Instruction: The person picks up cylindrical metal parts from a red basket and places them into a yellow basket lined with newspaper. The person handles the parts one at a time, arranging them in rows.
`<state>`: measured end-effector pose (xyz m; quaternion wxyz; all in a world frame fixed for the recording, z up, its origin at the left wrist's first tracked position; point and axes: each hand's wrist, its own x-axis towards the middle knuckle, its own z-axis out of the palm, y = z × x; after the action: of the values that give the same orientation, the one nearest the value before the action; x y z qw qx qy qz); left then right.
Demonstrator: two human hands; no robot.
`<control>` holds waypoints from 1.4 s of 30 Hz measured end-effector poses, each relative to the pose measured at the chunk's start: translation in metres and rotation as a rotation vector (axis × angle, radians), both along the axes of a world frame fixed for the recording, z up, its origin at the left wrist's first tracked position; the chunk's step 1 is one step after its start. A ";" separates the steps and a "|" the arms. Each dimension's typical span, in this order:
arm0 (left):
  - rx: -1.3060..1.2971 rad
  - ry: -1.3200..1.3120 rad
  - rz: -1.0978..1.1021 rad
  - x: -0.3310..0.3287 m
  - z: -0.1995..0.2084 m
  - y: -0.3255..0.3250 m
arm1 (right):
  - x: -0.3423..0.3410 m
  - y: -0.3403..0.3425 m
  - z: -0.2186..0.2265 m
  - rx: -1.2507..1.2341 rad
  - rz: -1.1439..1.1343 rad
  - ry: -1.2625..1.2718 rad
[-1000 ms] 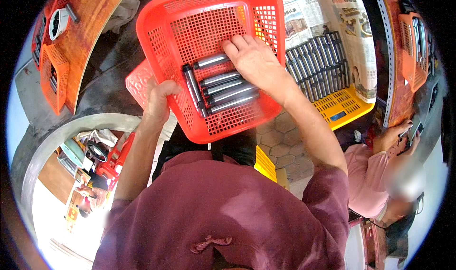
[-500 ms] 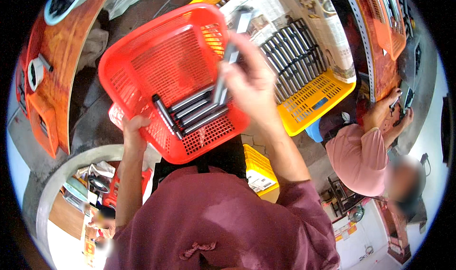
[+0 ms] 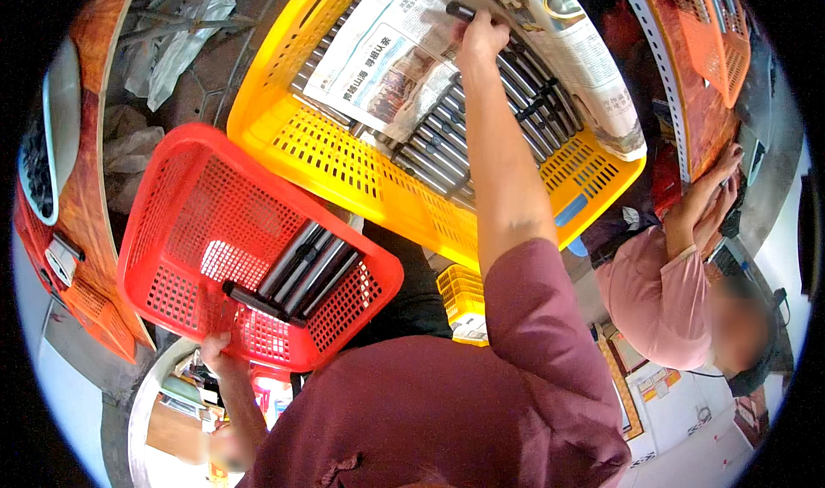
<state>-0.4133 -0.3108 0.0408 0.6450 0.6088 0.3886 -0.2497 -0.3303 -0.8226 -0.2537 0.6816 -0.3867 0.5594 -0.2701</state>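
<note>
My left hand (image 3: 216,350) is closed on the near rim of a red plastic basket (image 3: 163,312) and holds it tilted at the left. In this basket lie several black-and-silver metal rods (image 3: 314,265), with one across the ends of the others. Far out over a big yellow crate (image 3: 344,179), my right hand (image 3: 483,39) is closed around a metal rod; its black end (image 3: 461,10) sticks out left of the fingers. Below that hand, rows of similar rods (image 3: 443,136) fill part of the crate. Newspaper (image 3: 378,58) covers other rods there and lines the right wall.
A co-worker in a pink shirt (image 3: 649,303) handles something at a bench (image 3: 705,136) on the right. Small yellow baskets (image 3: 461,295) are stacked below the crate. At the left stands a wooden table (image 3: 86,144) with a blue-rimmed basin (image 3: 39,157) and an orange basket (image 3: 99,320).
My right hand has gone from above the red basket out over the yellow crate with a rod. The red basket has moved left and nearer in my left hand.
</note>
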 end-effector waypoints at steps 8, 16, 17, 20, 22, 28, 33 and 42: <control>-0.031 0.038 0.086 0.011 -0.002 -0.009 | 0.017 -0.017 -0.016 -0.133 0.228 0.361; -0.126 0.025 0.035 0.010 -0.008 0.001 | -0.006 -0.024 -0.023 -0.807 0.876 1.039; -0.121 0.030 0.044 0.007 -0.009 0.006 | -0.005 -0.029 -0.016 -0.824 0.975 1.067; -0.097 0.033 0.079 0.007 -0.012 0.007 | -0.018 -0.054 -0.034 -1.056 1.100 1.008; -0.063 0.027 0.101 0.009 -0.012 0.000 | -0.021 -0.063 -0.040 -1.228 1.104 0.953; -0.039 0.020 0.110 0.013 -0.013 -0.013 | -0.015 -0.070 -0.033 -1.082 1.308 1.124; -0.109 0.007 0.088 0.012 -0.016 -0.010 | 0.003 -0.093 -0.053 -0.825 1.468 1.281; -0.088 0.025 0.082 0.018 -0.014 -0.018 | -0.008 -0.093 -0.027 -0.988 1.501 1.237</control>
<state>-0.3948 -0.3287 0.0264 0.6760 0.5603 0.4096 -0.2475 -0.3380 -0.9152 -0.2810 0.0430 -0.9296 0.2567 0.2611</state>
